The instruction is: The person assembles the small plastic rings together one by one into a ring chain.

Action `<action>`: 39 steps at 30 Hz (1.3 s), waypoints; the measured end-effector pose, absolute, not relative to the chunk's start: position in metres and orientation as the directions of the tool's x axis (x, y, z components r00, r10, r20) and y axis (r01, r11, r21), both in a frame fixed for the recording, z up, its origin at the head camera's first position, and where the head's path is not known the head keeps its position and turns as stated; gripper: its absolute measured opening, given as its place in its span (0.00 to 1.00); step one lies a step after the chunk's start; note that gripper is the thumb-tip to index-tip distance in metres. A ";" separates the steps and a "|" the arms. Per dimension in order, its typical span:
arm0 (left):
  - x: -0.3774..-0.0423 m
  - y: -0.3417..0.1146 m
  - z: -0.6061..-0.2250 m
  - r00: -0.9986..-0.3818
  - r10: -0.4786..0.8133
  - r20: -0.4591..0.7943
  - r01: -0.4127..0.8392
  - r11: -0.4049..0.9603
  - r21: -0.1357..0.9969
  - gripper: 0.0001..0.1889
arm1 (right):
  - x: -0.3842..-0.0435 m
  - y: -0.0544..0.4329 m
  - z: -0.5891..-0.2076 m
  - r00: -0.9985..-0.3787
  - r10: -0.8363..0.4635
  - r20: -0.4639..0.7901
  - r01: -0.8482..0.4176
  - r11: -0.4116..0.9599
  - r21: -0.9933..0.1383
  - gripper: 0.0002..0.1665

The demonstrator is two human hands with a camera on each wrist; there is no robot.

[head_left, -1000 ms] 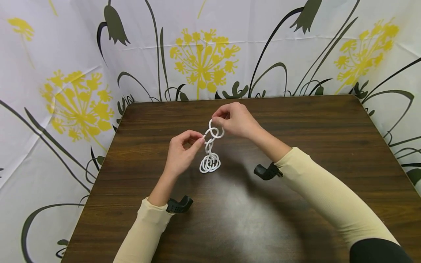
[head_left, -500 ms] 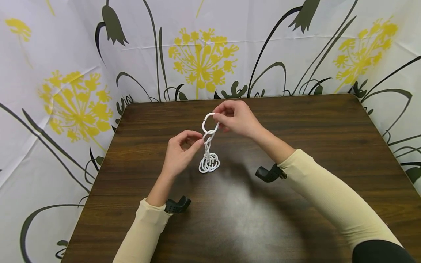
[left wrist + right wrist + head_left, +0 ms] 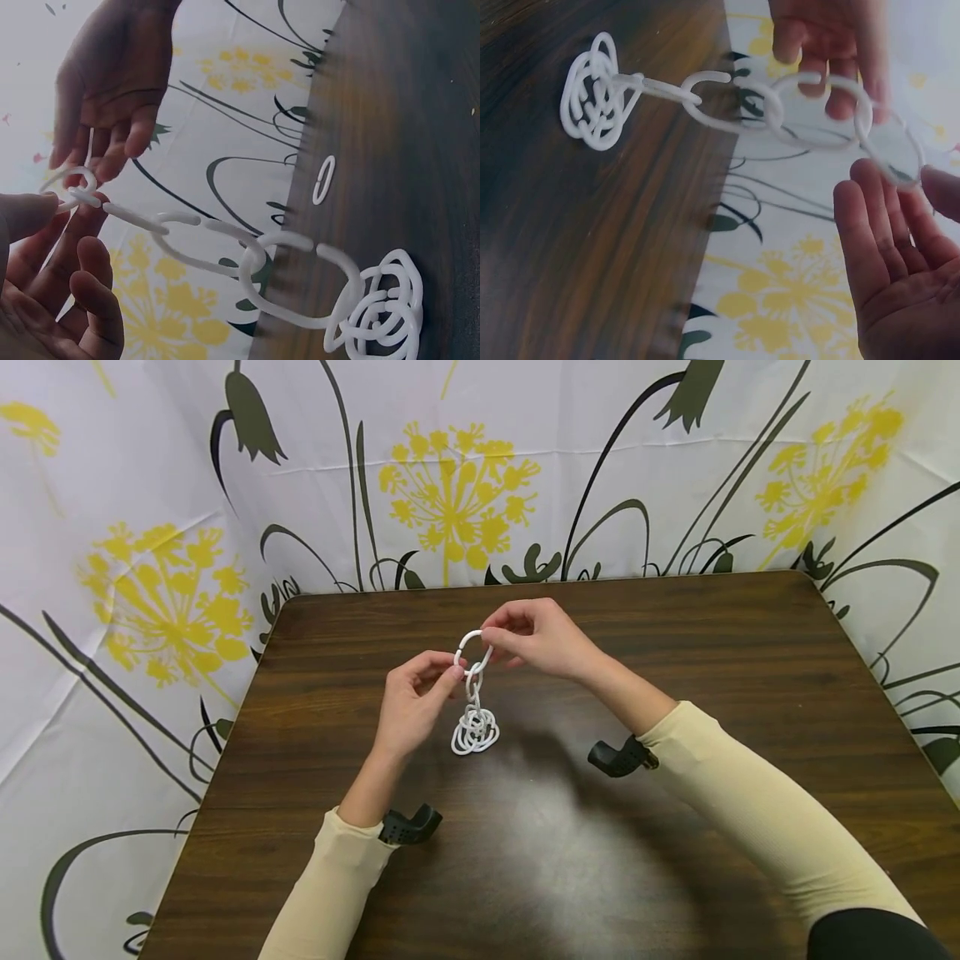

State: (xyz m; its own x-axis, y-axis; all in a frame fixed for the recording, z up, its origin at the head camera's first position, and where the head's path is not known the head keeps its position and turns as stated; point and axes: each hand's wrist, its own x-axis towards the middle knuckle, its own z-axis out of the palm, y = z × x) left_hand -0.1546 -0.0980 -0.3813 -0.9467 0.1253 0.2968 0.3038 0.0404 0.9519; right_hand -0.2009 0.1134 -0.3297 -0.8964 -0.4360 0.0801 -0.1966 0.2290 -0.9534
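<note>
A chain of white plastic C-shaped links [image 3: 472, 692] hangs between my hands and the table, its lower end in a heap [image 3: 475, 732] on the wood. My right hand [image 3: 536, 635] pinches the top link [image 3: 470, 636] between thumb and fingertips on its right side. The left hand [image 3: 411, 702] has its thumb and fingertips pinched at the lower left of that link, close to where the following link hooks on. Both wrist views show the hanging links [image 3: 300, 319] [image 3: 731, 127] joined one through another, with small gaps in them.
A single white link [image 3: 324, 180] lies apart on the table near its far edge in the left wrist view. The dark wooden table [image 3: 675, 827] ends at a flower-printed curtain [image 3: 585, 460]. Black wrist devices [image 3: 411, 825] stick out from both sleeves.
The top link, held by my right hand, rose and turned leftward, then came down to the left fingertips. The left hand stays almost in place, and the heap has not visibly moved.
</note>
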 end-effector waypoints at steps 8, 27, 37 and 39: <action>-0.153 -0.101 -0.381 -0.955 0.115 0.273 0.282 0.074 0.957 0.09 | -0.219 0.144 -0.354 -0.938 -0.344 0.038 -0.255 0.612 -0.749 0.10; -0.152 -0.106 -0.382 -0.955 0.139 0.261 0.277 0.117 0.954 0.09 | -0.232 0.189 -0.446 -0.955 -0.296 0.011 -0.292 0.935 -0.200 0.06; -0.152 -0.106 -0.382 -0.955 0.145 0.259 0.276 0.114 0.954 0.09 | -0.232 0.181 -0.439 -0.951 -0.311 -0.002 -0.300 0.920 -0.252 0.06; -0.151 -0.107 -0.382 -0.956 0.144 0.256 0.273 0.117 0.955 0.09 | -0.231 0.176 -0.430 -0.952 -0.304 0.024 -0.295 0.898 -0.328 0.06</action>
